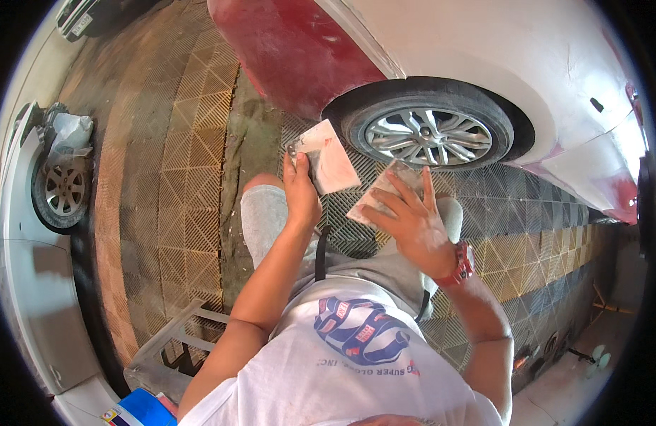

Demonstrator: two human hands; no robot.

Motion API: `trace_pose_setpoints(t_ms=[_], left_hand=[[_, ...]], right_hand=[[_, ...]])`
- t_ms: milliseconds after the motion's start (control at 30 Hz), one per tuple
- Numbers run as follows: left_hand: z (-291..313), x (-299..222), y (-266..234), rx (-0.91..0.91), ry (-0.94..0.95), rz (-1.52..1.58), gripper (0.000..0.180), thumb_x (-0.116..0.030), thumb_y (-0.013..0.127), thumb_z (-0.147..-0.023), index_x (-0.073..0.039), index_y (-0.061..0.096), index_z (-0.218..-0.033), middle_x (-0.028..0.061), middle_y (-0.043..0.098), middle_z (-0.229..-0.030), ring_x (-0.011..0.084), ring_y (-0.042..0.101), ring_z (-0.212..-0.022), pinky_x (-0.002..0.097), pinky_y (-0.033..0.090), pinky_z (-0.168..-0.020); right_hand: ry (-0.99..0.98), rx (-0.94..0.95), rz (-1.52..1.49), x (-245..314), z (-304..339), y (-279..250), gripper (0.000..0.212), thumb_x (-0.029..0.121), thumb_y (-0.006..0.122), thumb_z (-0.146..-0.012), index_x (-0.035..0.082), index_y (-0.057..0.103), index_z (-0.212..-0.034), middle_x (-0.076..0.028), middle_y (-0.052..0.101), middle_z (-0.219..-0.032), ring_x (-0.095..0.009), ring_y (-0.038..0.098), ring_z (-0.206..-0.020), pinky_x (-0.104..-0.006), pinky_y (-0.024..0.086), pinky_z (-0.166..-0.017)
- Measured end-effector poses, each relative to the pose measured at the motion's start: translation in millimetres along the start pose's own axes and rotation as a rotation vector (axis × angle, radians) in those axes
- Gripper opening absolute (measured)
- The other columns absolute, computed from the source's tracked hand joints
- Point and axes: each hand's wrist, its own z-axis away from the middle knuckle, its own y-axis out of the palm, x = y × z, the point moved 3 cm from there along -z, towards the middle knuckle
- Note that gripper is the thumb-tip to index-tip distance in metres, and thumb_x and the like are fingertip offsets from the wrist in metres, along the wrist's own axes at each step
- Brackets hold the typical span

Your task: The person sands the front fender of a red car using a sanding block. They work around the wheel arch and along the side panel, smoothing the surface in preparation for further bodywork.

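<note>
Left hand point(301, 195): fingers clamped on pale board point(336, 167), left edge, mid-frame
Right hand point(411, 219): splayed fingers hold grey plate point(379, 187) beneath

A narrow gap parts the plates point(336, 167); the wheel point(426, 132) blocks beyond.

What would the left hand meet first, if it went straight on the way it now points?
Past the pale board it holds, the left hand would probably meet the red car panel first, though depth is hard to judge here.
</note>
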Motion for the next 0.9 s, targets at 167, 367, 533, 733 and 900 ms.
trace_pose_setpoints(t_ms=[167, 367, 533, 733, 900], left_hand=[[15.2, -3.4, 23.5, 0.227, -0.235, 0.161, 0.035, -0.021, 0.051, -0.119, -0.004, 0.055, -0.149, 0.0114, 0.071, -0.134, 0.0221, 0.072, -0.118, 0.0377, 0.059, -0.103], [30.4, 9.2, 15.7, 0.269, -0.362, 0.100, 0.041, -0.026, 0.054, -0.118, -0.004, 0.055, -0.153, 0.0107, 0.069, -0.141, 0.0224, 0.069, -0.126, 0.0388, 0.055, -0.111], [27.3, 6.7, 10.2, 0.236, -0.031, -0.405, 0.067, -0.035, 0.058, -0.118, 0.009, 0.039, -0.164, 0.0173, 0.064, -0.148, 0.0199, 0.061, -0.133, 0.0321, 0.047, -0.115], [22.0, 8.4, 12.2, 0.155, 0.063, -0.488, 0.059, -0.036, 0.051, -0.119, 0.010, 0.048, -0.158, 0.0239, 0.066, -0.145, 0.0270, 0.062, -0.133, 0.0375, 0.046, -0.117], [18.6, 12.5, 12.4, 0.118, -0.146, -0.023, 0.055, -0.030, 0.055, -0.119, 0.003, 0.044, -0.162, 0.0153, 0.064, -0.147, 0.0208, 0.064, -0.129, 0.0354, 0.052, -0.111]], right_hand=[[0.104, -0.195, -0.552, 5.8, -8.4, 9.1, 0.058, 0.000, 0.060, -0.099, 0.025, 0.063, -0.151, -0.020, 0.049, -0.160, -0.047, 0.047, -0.155, -0.0579, 0.056, -0.115], [0.297, 0.072, 0.253, -68.4, 9.0, 45.0, 0.066, -0.007, 0.062, -0.092, 0.008, 0.053, -0.156, -0.021, 0.050, -0.159, -0.049, 0.047, -0.154, -0.0599, 0.052, -0.116], [0.243, -0.088, 0.118, -35.8, -15.1, 2.9, 0.071, -0.009, 0.058, -0.088, 0.019, 0.064, -0.153, -0.016, 0.052, -0.158, -0.049, 0.035, -0.162, -0.0809, 0.025, -0.125], [0.234, 0.000, 0.009, -24.4, -16.9, 0.7, 0.068, -0.008, 0.059, -0.087, 0.022, 0.070, -0.148, -0.016, 0.052, -0.157, -0.048, 0.024, -0.167, -0.0863, 0.013, -0.124], [0.276, -0.005, -0.170, -6.5, -19.3, -13.9, 0.069, -0.010, 0.059, -0.086, 0.016, 0.067, -0.150, -0.016, 0.054, -0.152, -0.046, 0.032, -0.163, -0.0724, 0.027, -0.129]])
